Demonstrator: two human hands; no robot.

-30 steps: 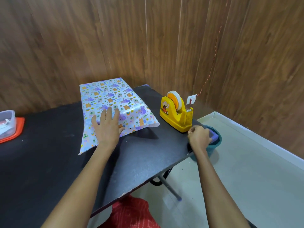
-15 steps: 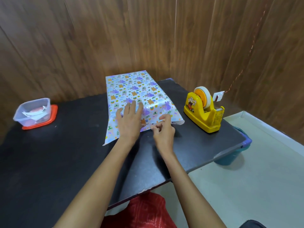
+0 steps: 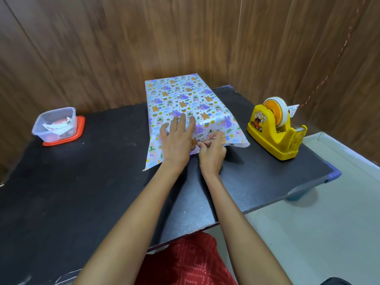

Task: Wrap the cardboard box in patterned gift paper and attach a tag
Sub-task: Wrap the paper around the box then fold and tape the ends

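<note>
Behind, a brown wood-panel wall, filling the far side from left to right. Below it, a black tabletop, running from the left edge to a blue-capped corner at right. Off to the near right, pale floor, with a blue bin partly hidden under the tabletop's edge. At the near edge, a bit of red cloth.

On the tabletop's far middle, the box, covered in gift paper printed with purple and orange animals, the far end reaching back towards the wall, loose paper sloping down to the tabletop on the near side. Right of it and apart, a yellow tape dispenser carrying a roll of tape. Far left, well apart, a clear plastic tub sitting on a red lid, white scraps inside.

Left hand flat, fingers spread, pressing the paper down at the box's near edge. Right hand just beside it, touching, fingers curled and pinching the paper's near edge; impossible to tell whether any tape sits between the fingertips.

Smallest, a white tag just beyond the dispenser, on a red-and-white string climbing the wall.
</note>
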